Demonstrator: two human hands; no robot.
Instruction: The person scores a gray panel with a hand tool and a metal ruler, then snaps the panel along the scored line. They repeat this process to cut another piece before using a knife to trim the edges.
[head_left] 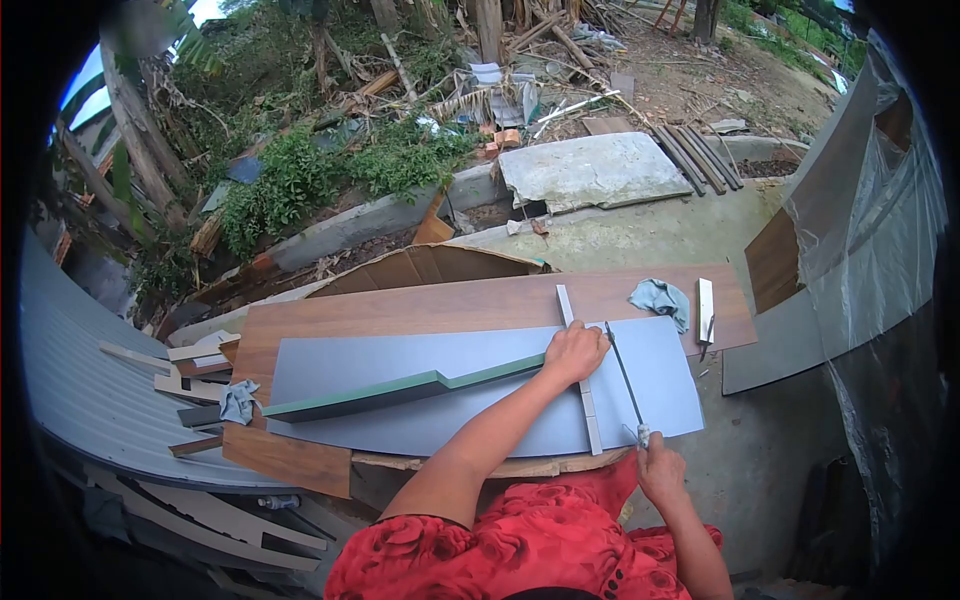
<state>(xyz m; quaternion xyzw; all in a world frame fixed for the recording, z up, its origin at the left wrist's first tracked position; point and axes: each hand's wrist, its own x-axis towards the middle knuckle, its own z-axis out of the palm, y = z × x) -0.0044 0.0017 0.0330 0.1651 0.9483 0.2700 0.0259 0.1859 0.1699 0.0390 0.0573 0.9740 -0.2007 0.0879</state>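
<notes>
My left hand [577,352] presses with curled fingers on a narrow pale strip [588,412], which lies crosswise over a grey-blue sheet [655,380]. Its fingertips come right up to the far end of a long, thin, dark rod-like tool [626,375]. The near end of that tool has a pale handle, and my right hand [660,470] is closed around it at the sheet's front edge. Left of my left hand, a green-edged board [400,388] with a step in its outline rests on the sheet.
Beneath the sheet lies a brown wood-grain board [420,306]. On it are a blue-grey cloth [660,300] and a white block [705,300]. Another cloth [238,402] and offcuts [195,385] sit at the left. Plastic-wrapped panels [860,220] stand at the right.
</notes>
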